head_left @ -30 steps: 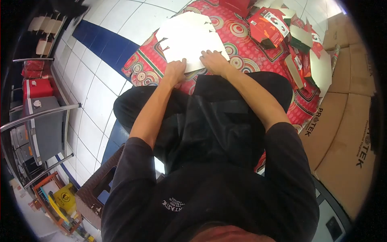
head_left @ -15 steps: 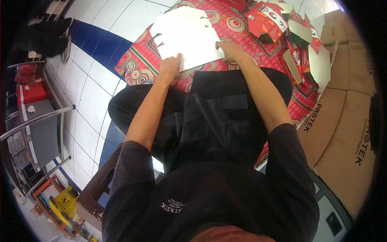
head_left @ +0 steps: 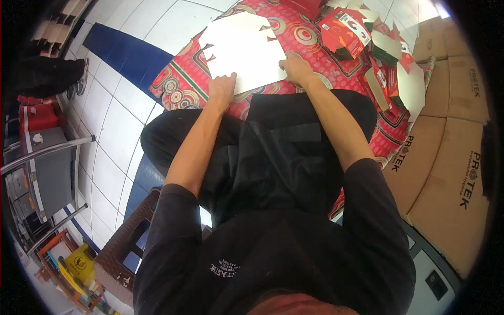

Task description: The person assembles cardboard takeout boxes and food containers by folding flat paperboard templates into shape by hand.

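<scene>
A white flat cardboard box blank with notched side edges lies on the red patterned mat, its plain face upward. My left hand closes on its near left edge, the index finger lying over the surface. Around the near right edge my right hand is closed, its other fingers partly hidden by the card. Both forearms stretch forward over my crossed legs in black trousers.
Opened red printed boxes lie in a pile on the mat at the right. Large brown cartons stand along the right side. At the left are a metal-framed grey trolley, a brown plastic stool and another person's leg.
The blank and both hands stay almost in place, with a slight shift in view. At the left, the other person's leg and shoe have shifted a little.
</scene>
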The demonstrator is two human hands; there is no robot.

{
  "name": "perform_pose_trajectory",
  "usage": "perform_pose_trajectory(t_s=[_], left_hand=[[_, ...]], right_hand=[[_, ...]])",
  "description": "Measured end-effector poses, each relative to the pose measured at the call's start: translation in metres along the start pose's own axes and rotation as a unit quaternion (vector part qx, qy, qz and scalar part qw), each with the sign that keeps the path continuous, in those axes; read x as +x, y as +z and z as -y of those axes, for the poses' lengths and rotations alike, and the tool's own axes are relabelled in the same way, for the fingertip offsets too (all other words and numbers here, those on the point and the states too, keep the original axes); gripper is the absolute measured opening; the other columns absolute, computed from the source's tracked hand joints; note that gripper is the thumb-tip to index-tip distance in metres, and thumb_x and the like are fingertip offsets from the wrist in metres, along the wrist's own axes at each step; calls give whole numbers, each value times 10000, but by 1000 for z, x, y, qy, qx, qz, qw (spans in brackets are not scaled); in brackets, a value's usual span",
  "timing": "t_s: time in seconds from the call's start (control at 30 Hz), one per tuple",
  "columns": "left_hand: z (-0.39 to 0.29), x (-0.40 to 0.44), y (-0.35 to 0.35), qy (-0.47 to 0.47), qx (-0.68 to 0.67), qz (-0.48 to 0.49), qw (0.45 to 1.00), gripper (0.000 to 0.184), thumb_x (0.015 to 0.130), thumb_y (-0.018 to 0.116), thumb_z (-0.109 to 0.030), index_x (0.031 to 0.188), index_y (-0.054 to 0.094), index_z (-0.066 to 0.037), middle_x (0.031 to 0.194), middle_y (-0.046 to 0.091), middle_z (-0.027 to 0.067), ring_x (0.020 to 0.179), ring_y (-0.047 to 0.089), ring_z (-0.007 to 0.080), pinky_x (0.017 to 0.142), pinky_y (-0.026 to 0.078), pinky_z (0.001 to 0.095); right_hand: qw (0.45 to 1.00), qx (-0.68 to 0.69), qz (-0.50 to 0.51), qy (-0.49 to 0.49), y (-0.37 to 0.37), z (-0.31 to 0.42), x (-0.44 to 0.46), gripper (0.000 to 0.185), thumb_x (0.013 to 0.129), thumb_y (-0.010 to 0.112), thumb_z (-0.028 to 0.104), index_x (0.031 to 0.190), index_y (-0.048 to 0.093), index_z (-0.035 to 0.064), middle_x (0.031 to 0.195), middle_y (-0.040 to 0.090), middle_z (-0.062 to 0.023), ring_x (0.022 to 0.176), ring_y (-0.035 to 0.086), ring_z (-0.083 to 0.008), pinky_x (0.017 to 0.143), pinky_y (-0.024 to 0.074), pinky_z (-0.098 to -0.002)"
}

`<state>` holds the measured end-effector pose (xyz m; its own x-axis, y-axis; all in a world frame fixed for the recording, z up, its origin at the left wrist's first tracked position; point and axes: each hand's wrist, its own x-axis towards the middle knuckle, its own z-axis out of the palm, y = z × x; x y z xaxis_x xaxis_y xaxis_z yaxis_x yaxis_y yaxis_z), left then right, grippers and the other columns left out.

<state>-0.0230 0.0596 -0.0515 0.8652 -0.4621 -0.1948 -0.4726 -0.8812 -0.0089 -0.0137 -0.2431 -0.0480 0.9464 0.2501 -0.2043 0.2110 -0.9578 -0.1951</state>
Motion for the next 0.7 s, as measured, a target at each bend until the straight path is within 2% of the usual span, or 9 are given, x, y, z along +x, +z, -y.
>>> perform_pose_trajectory(t_s=[0.13, 0.23, 0.33, 0.4, 0.47, 0.53, 0.6, 0.67, 0.7], left_hand=[[2, 0, 3, 1, -6, -16, 1000, 348, 893, 752, -66, 1217, 629, -95, 1008, 796, 158, 971, 790, 369, 783, 639, 451], [1, -1, 0, 10, 1, -13, 1000, 334, 902, 746, -70, 1212, 627, -95, 996, 795, 161, 966, 797, 355, 770, 637, 447], [-2, -3, -5, 13, 7, 0, 1000, 338, 904, 747, -75, 1219, 626, -99, 1000, 796, 157, 974, 800, 343, 769, 638, 443], [-5, -3, -9, 11, 20, 21, 1000, 348, 907, 750, -89, 1231, 628, -117, 1005, 798, 148, 969, 801, 339, 770, 637, 444], [-7, -2, -7, 6, 10, 11, 1000, 371, 902, 754, -100, 1249, 628, -136, 992, 796, 142, 954, 800, 340, 771, 634, 449], [1, 2, 12, 30, -13, -36, 999, 369, 905, 742, -105, 1256, 636, -145, 963, 792, 142, 934, 798, 347, 767, 632, 462], [2, 1, 7, 29, -14, -40, 999, 372, 892, 750, -108, 1249, 649, -144, 969, 789, 145, 922, 794, 356, 767, 630, 468], [4, 3, 3, 29, -18, -22, 999, 376, 882, 759, -110, 1242, 661, -150, 977, 787, 143, 917, 792, 357, 772, 629, 468], [5, 5, 6, 30, -15, -35, 999, 376, 882, 759, -110, 1242, 661, -150, 977, 787, 143, 917, 792, 357, 772, 629, 468]], right_hand=[[1000, 1, -9, 6, -1, 1, 1, 309, 753, 856, 23, 1036, 744, 74, 1252, 615, -177, 1194, 665, -404, 969, 581, -523], [1000, -7, 2, -8, -5, 1, 0, 279, 772, 815, 9, 1038, 750, 60, 1258, 637, -213, 1151, 706, -401, 931, 606, -536], [999, -4, 24, -23, 1, -3, 0, 244, 797, 804, 59, 1036, 753, 57, 1233, 654, -207, 1138, 711, -406, 951, 599, -538], [998, -49, -27, -42, 14, -5, 2, 230, 826, 803, 133, 1049, 771, 83, 1244, 678, -178, 1154, 721, -381, 924, 605, -526], [984, -159, -46, -61, 23, -2, 9, 292, 836, 814, 199, 1108, 778, 102, 1264, 699, -139, 1169, 720, -331, 895, 605, -510], [986, -162, -42, -1, 25, 19, 13, 376, 823, 834, 227, 1170, 758, 106, 1285, 693, -98, 1204, 693, -282, 905, 592, -502], [981, -149, -102, -72, 20, 35, 5, 363, 841, 812, 207, 1176, 733, 88, 1256, 677, -103, 1201, 673, -282, 937, 581, -502], [984, -93, -18, -149, 4, 50, 0, 334, 844, 796, 171, 1157, 722, 82, 1241, 662, -119, 1198, 664, -293, 965, 570, -494], [984, -81, -26, -154, 3, 53, -2, 316, 854, 777, 166, 1152, 721, 76, 1232, 665, -128, 1176, 669, -298, 955, 569, -491]])
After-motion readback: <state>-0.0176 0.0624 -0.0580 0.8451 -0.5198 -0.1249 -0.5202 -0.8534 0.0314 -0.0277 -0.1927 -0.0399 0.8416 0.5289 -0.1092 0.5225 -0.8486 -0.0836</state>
